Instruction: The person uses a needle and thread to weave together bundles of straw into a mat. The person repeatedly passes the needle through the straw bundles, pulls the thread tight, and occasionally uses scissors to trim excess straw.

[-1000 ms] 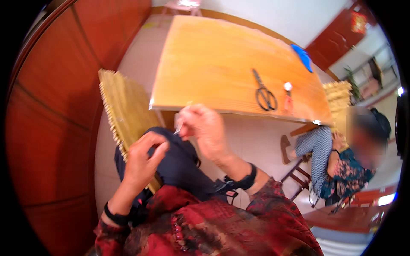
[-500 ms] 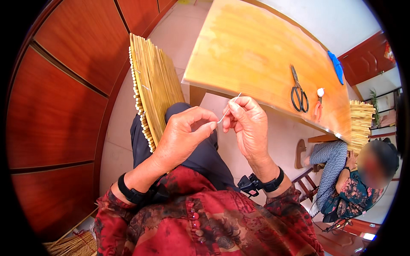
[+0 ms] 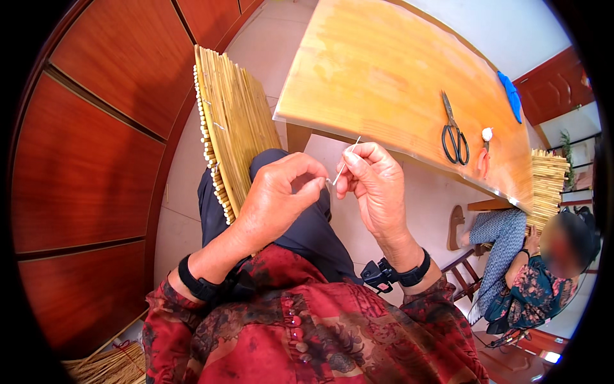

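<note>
Between the thumb and finger of my right hand (image 3: 377,189) is a thin, straight, pale needle (image 3: 338,175), tilted with its upper tip past the fingers. My left hand (image 3: 275,195) pinches what looks like a fine white thread end (image 3: 330,182) at the needle's lower end; whether it passes through an eye is too small to tell. Both hands are raised over my lap, fingertips nearly meeting. Against my left leg leans a mat of yellow stalks (image 3: 240,118), bound in rows, with pale cut ends along its left edge.
Ahead stands a wooden table (image 3: 377,70) bearing black-handled scissors (image 3: 455,144), orange-handled pliers (image 3: 484,163), a white thread ball (image 3: 487,134) and a blue cloth (image 3: 510,96). Red cabinets (image 3: 89,173) line the left. A seated person (image 3: 531,288) is at right, beside another stalk mat (image 3: 549,182).
The needle has turned slightly in my right fingers and now looks straighter. My hands stay close together; the view has shifted a little, moving the table things rightward.
</note>
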The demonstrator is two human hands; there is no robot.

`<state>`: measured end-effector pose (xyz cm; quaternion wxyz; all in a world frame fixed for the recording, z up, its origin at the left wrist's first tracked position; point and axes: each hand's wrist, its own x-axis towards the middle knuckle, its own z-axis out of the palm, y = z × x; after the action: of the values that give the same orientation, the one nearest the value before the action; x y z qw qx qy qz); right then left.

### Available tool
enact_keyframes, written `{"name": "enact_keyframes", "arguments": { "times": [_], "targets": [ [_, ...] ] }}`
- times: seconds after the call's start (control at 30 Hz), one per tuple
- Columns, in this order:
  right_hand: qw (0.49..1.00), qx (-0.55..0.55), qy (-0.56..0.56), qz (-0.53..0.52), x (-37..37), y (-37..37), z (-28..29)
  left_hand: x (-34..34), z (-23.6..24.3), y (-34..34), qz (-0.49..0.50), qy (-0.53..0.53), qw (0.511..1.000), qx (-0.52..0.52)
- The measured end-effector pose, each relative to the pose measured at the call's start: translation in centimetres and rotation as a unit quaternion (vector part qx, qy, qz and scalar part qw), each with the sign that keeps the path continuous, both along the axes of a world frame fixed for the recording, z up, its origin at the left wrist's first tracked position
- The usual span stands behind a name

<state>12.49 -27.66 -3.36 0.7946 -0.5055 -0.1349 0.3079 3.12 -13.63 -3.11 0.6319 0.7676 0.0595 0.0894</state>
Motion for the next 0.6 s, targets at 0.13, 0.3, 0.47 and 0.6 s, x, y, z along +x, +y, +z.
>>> {"name": "enact_keyframes", "arguments": {
  "times": [0.13, 0.3, 0.47, 0.6],
  "targets": [
    [0.998, 0.020, 0.059, 0.033, 0.3, -0.7, 0.0, 0.3, -1.2, 0.0, 0.054, -0.003, 0.998, -0.021],
    [0.995, -0.066, -0.058, -0.039, 2.5, -3.5, -0.3, 0.4, 0.2, 1.2, -0.083, 0.115, 0.980, 0.142],
    [0.779, -0.358, -0.423, -0.293, 12.6, -10.1, 0.1, -1.1, -1.2, 2.7, 0.093, -0.111, 0.895, 0.422],
    [0.610, -0.486, -0.485, -0.395, 21.0, -17.9, -0.1, -2.8, -3.4, 5.9, 0.243, -0.007, 0.836, 0.492]
  ]
}}
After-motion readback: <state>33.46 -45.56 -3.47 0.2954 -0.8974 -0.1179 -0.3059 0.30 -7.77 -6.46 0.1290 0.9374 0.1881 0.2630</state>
